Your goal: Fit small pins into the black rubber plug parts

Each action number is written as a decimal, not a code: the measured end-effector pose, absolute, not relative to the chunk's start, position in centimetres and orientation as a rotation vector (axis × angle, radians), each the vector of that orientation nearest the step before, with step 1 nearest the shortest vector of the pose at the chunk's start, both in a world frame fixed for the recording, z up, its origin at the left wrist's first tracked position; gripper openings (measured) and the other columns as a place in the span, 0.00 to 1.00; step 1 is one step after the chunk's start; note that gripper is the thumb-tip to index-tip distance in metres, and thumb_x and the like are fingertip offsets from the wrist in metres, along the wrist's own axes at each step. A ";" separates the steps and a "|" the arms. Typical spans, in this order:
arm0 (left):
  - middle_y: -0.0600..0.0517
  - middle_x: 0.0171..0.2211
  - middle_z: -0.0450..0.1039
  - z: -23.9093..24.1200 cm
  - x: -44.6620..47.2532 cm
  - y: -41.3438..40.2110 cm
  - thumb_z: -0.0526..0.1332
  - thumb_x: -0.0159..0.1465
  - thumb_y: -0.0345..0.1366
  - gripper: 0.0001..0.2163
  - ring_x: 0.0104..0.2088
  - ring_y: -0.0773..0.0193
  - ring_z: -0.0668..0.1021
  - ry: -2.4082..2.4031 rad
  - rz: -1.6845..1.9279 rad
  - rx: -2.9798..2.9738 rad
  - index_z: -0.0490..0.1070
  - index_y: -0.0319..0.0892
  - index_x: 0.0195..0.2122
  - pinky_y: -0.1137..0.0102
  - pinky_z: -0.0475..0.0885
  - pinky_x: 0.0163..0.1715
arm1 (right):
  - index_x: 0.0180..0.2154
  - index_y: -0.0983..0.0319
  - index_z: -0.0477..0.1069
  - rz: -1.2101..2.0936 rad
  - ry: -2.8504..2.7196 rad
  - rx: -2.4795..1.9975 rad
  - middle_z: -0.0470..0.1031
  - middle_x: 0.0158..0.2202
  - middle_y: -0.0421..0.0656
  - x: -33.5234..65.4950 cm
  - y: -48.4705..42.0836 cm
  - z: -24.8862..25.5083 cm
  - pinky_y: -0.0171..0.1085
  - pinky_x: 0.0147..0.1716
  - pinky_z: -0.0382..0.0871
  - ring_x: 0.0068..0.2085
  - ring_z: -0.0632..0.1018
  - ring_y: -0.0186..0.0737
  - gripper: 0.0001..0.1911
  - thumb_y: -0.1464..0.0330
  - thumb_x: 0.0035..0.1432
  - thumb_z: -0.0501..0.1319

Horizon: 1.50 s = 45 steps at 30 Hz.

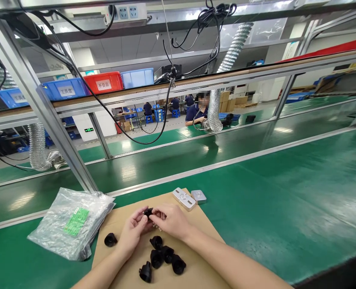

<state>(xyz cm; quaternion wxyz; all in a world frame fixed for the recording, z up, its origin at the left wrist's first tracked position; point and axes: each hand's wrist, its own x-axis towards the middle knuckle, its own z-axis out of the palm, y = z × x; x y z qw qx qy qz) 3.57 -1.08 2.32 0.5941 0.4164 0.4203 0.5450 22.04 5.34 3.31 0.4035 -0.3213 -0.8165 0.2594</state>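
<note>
Between my two hands is a small black plastic part (148, 212), held over a sheet of brown cardboard (202, 241). My left hand (133, 229) is closed around its left side. The fingers of my right hand (172, 220) pinch it from the right and hide part of it. Below my hands lie several similar black cup-shaped parts (156, 259) in a loose group, some tipped on their sides. Another black cup-shaped part (110, 239) lies apart, left of my left wrist.
A clear plastic bag (53, 226) with a green label sits left of the cardboard. Two silvery metal blocks (184, 199) rest at its far edge. Blue and red bins (107, 83) stand on the shelf above, with a hanging black cable. Across the line sits a person (193, 114).
</note>
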 end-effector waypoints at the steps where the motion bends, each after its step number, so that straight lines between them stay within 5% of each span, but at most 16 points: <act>1: 0.38 0.53 0.77 2.3 3.6 -1.1 0.72 0.62 0.48 0.30 0.49 0.47 0.82 0.991 1.264 0.977 0.70 0.41 0.62 0.54 0.76 0.54 | 0.35 0.62 0.77 0.695 -2.045 -0.844 0.76 0.30 0.39 22.2 5.4 3.6 0.30 0.30 0.60 0.29 0.73 0.31 0.04 0.69 0.60 0.64; 10: 0.39 0.52 0.78 2.3 3.9 -1.6 0.74 0.59 0.47 0.26 0.50 0.47 0.81 1.090 1.285 1.101 0.76 0.40 0.55 0.57 0.78 0.50 | 0.36 0.61 0.79 0.908 -2.111 -0.901 0.76 0.30 0.39 22.2 5.2 3.4 0.28 0.27 0.59 0.28 0.72 0.31 0.08 0.71 0.57 0.61; 16: 0.44 0.39 0.79 2.6 3.6 -1.3 0.69 0.64 0.49 0.23 0.36 0.58 0.82 0.949 1.241 0.982 0.74 0.39 0.54 0.65 0.77 0.39 | 0.43 0.62 0.77 1.001 -2.006 -0.936 0.77 0.33 0.39 22.0 4.9 3.7 0.27 0.27 0.62 0.28 0.72 0.29 0.10 0.67 0.59 0.62; 21: 0.45 0.35 0.79 2.5 3.6 -1.3 0.67 0.65 0.51 0.23 0.31 0.61 0.81 1.029 1.226 1.038 0.74 0.38 0.53 0.68 0.75 0.34 | 0.31 0.64 0.76 1.039 -2.033 -0.964 0.75 0.29 0.39 21.8 5.1 3.2 0.28 0.27 0.60 0.27 0.71 0.29 0.09 0.67 0.60 0.60; 27: 0.42 0.45 0.79 3.0 4.2 -2.2 0.68 0.65 0.46 0.21 0.42 0.54 0.81 1.213 1.223 1.304 0.73 0.40 0.55 0.64 0.79 0.42 | 0.29 0.63 0.74 0.886 -2.046 -1.059 0.75 0.28 0.39 22.1 5.0 3.8 0.29 0.26 0.56 0.27 0.70 0.31 0.06 0.69 0.57 0.61; 36: 0.44 0.40 0.80 3.1 4.3 -2.4 0.66 0.65 0.44 0.14 0.35 0.57 0.81 1.371 1.241 1.367 0.76 0.40 0.47 0.69 0.78 0.33 | 0.28 0.63 0.72 0.707 -2.127 -0.949 0.74 0.29 0.40 21.9 3.8 4.0 0.31 0.29 0.57 0.30 0.71 0.32 0.05 0.70 0.56 0.63; 45: 0.43 0.44 0.81 2.8 3.8 -2.1 0.65 0.66 0.41 0.12 0.41 0.53 0.82 1.346 1.259 1.374 0.76 0.40 0.47 0.65 0.79 0.40 | 0.33 0.61 0.76 0.813 -2.124 -0.935 0.75 0.31 0.40 21.9 3.4 4.2 0.30 0.29 0.57 0.30 0.72 0.32 0.05 0.69 0.58 0.62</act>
